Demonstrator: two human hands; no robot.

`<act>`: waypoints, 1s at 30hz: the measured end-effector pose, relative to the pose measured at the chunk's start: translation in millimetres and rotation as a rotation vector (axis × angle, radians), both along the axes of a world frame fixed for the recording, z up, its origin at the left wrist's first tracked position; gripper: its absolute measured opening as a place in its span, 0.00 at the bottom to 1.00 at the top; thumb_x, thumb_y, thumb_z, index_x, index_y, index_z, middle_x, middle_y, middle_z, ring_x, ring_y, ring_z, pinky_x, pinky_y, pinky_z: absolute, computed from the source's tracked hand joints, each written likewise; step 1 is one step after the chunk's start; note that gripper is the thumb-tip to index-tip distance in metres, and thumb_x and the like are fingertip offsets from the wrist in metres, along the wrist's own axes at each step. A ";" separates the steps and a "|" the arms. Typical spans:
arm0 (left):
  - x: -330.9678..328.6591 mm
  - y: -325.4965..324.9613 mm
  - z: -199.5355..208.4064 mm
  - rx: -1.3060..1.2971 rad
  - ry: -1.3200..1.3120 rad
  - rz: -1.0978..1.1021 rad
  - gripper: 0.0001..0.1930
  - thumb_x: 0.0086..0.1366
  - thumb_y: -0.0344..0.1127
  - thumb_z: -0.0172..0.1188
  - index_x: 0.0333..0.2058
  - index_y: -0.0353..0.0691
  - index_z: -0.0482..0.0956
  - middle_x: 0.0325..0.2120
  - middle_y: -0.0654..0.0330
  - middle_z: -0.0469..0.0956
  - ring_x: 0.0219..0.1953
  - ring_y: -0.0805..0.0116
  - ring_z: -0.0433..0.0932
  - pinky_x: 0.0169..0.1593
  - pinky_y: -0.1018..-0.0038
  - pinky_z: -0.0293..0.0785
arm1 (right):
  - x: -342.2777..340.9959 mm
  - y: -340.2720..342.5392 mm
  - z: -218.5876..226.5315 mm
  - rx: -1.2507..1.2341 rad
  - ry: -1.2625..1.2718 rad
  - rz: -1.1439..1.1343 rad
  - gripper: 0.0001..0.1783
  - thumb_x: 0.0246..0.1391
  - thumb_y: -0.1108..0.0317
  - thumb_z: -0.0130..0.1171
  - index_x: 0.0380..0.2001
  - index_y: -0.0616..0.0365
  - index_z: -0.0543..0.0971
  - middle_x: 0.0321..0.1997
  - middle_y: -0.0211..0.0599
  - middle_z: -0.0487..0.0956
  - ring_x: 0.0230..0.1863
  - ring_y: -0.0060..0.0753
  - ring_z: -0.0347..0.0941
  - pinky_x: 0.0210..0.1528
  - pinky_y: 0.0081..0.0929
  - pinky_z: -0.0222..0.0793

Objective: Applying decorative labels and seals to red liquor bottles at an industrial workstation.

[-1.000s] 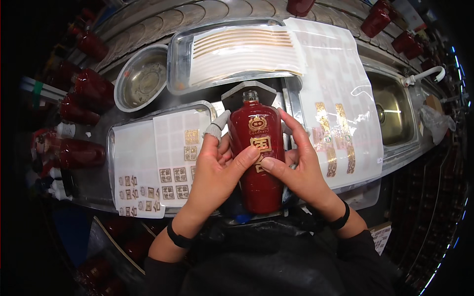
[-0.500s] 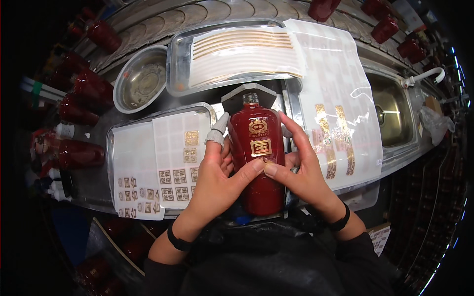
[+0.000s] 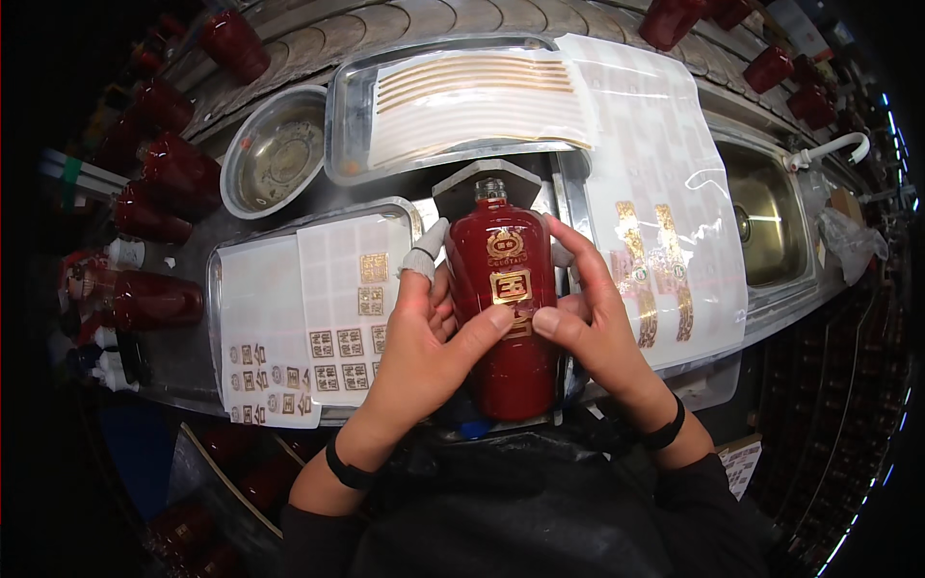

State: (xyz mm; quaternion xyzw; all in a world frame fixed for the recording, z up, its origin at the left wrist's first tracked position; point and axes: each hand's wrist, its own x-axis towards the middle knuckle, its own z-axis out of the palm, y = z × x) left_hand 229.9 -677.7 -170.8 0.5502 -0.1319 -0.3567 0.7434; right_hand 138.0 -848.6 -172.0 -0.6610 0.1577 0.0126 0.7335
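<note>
A dark red glass bottle [image 3: 515,380] with a clear threaded neck lies between my hands, its neck pointing away from me. Gold decals [image 3: 510,286] run down the middle of its front. My left hand [image 3: 424,342] wraps the left side, thumb resting on the lowest gold decal; a grey cover sits on one of its fingertips. From the right, my right hand [image 3: 602,332] grips the bottle, its thumb beside that same decal. Behind the neck shows a grey angular plate [image 3: 453,196]. The undersides of the bottle and several fingers are hidden.
Left stands a tray [image 3: 217,289] bearing decal sheets [image 3: 342,299]. Beyond are a round metal bowl [image 3: 275,154] and a tray [image 3: 352,164] with a gold-striped sheet [image 3: 482,106]. Right lie a patterned sheet [image 3: 665,279] and a sink [image 3: 761,222]. Red bottles [image 3: 233,46] ride a conveyor [image 3: 385,31].
My right thumb has shifted right, off the lowest decal, so more of it shows. My left hand and the bottle stay nearly in place. Bottles on the conveyor have moved right.
</note>
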 end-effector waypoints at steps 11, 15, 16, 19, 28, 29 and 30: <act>1.3 -3.5 0.7 0.068 0.017 0.045 0.44 0.63 0.31 0.65 0.67 0.31 0.43 0.59 0.41 0.64 0.59 0.60 0.70 0.60 0.69 0.70 | 4.5 9.2 0.3 0.048 -0.082 -0.102 0.42 0.55 0.73 0.61 0.69 0.58 0.51 0.63 0.53 0.62 0.46 0.29 0.78 0.39 0.19 0.78; 1.9 -1.5 -3.7 0.012 0.057 0.039 0.43 0.64 0.32 0.63 0.68 0.31 0.43 0.59 0.42 0.64 0.60 0.61 0.69 0.60 0.69 0.69 | 7.4 10.4 -1.9 0.133 -0.105 -0.138 0.41 0.57 0.72 0.60 0.69 0.58 0.51 0.63 0.53 0.62 0.47 0.31 0.78 0.40 0.20 0.78; 1.9 -2.1 -3.5 0.009 0.058 0.036 0.43 0.64 0.32 0.63 0.68 0.31 0.43 0.59 0.42 0.64 0.60 0.61 0.69 0.60 0.69 0.69 | 7.2 10.6 -1.3 0.130 -0.105 -0.140 0.41 0.57 0.72 0.60 0.69 0.58 0.51 0.63 0.53 0.62 0.47 0.31 0.78 0.40 0.20 0.78; 1.1 -3.2 -2.9 -0.026 0.084 0.070 0.42 0.65 0.32 0.63 0.68 0.30 0.42 0.59 0.42 0.64 0.60 0.61 0.68 0.61 0.69 0.68 | 6.4 10.5 -0.4 0.091 -0.108 -0.117 0.40 0.58 0.72 0.59 0.68 0.58 0.51 0.62 0.52 0.63 0.48 0.32 0.78 0.42 0.21 0.79; -3.5 -7.5 -3.9 0.052 -0.033 0.090 0.41 0.65 0.33 0.63 0.66 0.27 0.45 0.57 0.42 0.67 0.56 0.63 0.72 0.57 0.71 0.72 | 10.1 17.2 -6.1 0.105 -0.128 -0.153 0.38 0.58 0.75 0.59 0.67 0.58 0.52 0.59 0.49 0.64 0.52 0.32 0.74 0.47 0.23 0.79; -3.0 -7.5 -3.9 0.057 -0.032 0.084 0.41 0.65 0.33 0.63 0.66 0.27 0.45 0.57 0.42 0.67 0.56 0.62 0.72 0.57 0.71 0.72 | 10.0 17.6 -7.8 0.112 -0.140 -0.164 0.38 0.58 0.74 0.59 0.67 0.58 0.52 0.59 0.49 0.64 0.53 0.32 0.74 0.47 0.23 0.78; -2.9 -7.5 -3.9 0.062 -0.032 0.078 0.41 0.65 0.33 0.63 0.66 0.27 0.45 0.57 0.42 0.67 0.56 0.62 0.72 0.57 0.71 0.72 | 9.8 17.8 -8.7 0.118 -0.151 -0.174 0.38 0.59 0.74 0.59 0.67 0.59 0.52 0.59 0.49 0.63 0.53 0.32 0.74 0.48 0.24 0.78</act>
